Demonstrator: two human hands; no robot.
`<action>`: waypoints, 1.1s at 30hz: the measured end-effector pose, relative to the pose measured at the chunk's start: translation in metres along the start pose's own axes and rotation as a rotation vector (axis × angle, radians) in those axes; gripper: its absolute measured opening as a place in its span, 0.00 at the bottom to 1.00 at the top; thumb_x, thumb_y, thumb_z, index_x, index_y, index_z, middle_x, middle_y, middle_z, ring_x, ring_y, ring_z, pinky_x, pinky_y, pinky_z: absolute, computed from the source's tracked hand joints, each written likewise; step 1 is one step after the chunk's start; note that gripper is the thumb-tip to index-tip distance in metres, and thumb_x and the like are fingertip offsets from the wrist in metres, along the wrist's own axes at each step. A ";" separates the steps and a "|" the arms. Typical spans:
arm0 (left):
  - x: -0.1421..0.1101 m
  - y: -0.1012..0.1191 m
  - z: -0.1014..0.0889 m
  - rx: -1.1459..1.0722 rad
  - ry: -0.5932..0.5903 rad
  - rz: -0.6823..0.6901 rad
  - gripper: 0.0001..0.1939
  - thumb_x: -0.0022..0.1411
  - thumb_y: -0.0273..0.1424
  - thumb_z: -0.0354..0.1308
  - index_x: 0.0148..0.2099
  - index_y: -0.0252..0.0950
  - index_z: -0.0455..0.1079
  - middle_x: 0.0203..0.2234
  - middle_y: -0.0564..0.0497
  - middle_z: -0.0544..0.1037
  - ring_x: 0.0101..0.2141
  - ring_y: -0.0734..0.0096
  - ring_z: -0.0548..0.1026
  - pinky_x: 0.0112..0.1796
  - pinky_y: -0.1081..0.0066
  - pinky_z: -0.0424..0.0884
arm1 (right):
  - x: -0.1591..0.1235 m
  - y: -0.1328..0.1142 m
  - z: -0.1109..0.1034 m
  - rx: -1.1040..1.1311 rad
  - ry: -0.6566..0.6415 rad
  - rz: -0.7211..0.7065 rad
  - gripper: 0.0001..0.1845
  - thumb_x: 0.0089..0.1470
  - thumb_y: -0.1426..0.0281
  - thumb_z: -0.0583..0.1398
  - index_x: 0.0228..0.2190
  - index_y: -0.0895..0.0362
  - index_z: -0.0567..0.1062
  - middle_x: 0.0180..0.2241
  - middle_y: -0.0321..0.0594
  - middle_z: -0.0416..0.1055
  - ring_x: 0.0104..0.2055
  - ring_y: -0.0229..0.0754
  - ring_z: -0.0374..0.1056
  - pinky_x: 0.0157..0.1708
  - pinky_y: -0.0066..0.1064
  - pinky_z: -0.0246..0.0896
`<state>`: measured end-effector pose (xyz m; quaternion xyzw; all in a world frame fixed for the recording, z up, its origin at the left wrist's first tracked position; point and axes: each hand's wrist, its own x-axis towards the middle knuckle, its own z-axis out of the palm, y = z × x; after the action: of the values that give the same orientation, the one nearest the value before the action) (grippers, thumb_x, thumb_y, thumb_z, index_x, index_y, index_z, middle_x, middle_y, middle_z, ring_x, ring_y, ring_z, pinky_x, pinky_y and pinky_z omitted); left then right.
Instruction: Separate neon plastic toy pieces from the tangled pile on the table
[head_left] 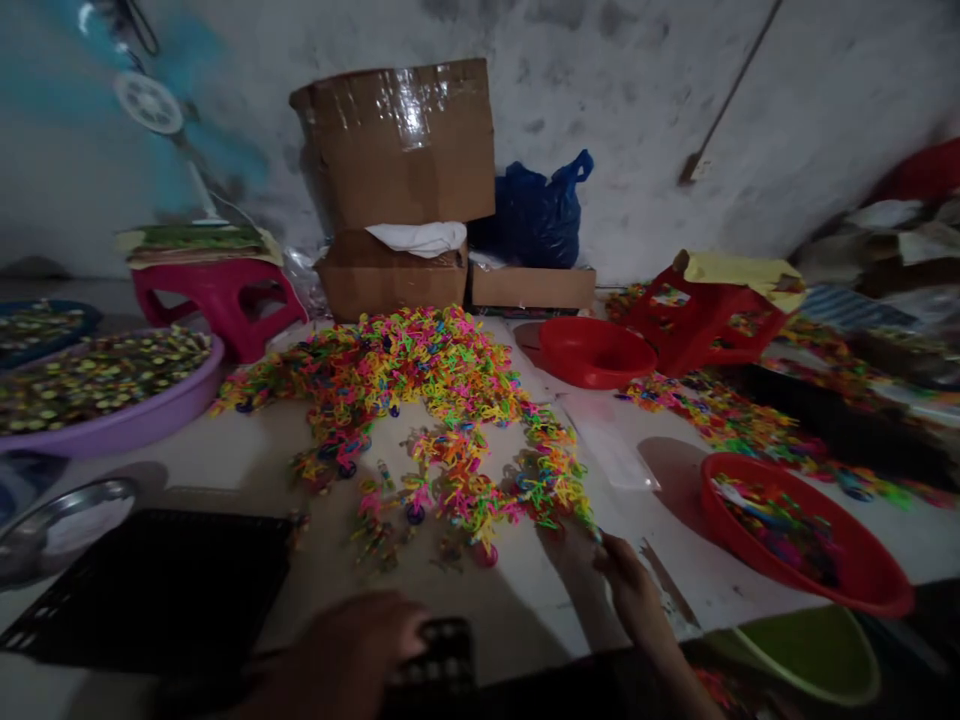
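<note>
A heap of small, bright plastic pieces (427, 360) in yellow, pink, green and orange spreads over the pale table, with loose strands reaching toward me. At its near right edge is my right hand (630, 585), its fingertips drawn together around what looks like a small coloured plastic piece; the exact shape is too blurred to tell. My left hand (375, 635), dark and smeared, is low in the middle beside a black slotted basket (450, 645). Its fingers look curled, but whether they grip anything cannot be made out.
A black crate (165, 580) and a metal bowl (67, 520) lie at left, below a purple basin (187, 385) of small pieces. Red basins (596, 355) and a red stool (697, 320) are at right. Cardboard boxes (405, 150) stand against the wall, beside a blue bag (544, 215).
</note>
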<state>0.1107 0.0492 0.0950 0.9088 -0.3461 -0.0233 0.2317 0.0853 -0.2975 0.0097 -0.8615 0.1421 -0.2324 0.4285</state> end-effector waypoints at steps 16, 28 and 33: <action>0.047 0.030 0.083 -0.856 0.016 -0.442 0.26 0.56 0.47 0.45 0.48 0.32 0.64 0.37 0.46 0.69 0.35 0.72 0.68 0.36 0.72 0.65 | -0.025 -0.030 0.025 -0.185 0.034 -0.545 0.06 0.52 0.73 0.52 0.34 0.61 0.66 0.25 0.37 0.62 0.22 0.30 0.59 0.21 0.19 0.52; 0.048 0.035 0.065 -1.261 -0.043 -0.741 0.23 0.51 0.32 0.53 0.48 0.23 0.58 0.32 0.47 0.66 0.27 0.76 0.67 0.28 0.75 0.66 | -0.016 -0.050 0.020 -0.037 -0.065 -0.049 0.19 0.52 0.60 0.50 0.35 0.63 0.69 0.17 0.37 0.58 0.16 0.33 0.54 0.17 0.24 0.48; 0.105 0.069 0.105 -1.188 -0.299 -0.618 0.18 0.57 0.25 0.44 0.48 0.19 0.57 0.29 0.45 0.67 0.20 0.78 0.67 0.25 0.73 0.68 | 0.045 0.000 -0.004 -0.510 -0.184 0.418 0.21 0.53 0.57 0.49 0.38 0.60 0.70 0.33 0.45 0.68 0.40 0.47 0.63 0.32 0.29 0.50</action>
<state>0.1265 -0.1059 0.0443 0.6718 -0.0278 -0.3993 0.6233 0.1218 -0.3200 0.0245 -0.9105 0.3300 -0.0176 0.2486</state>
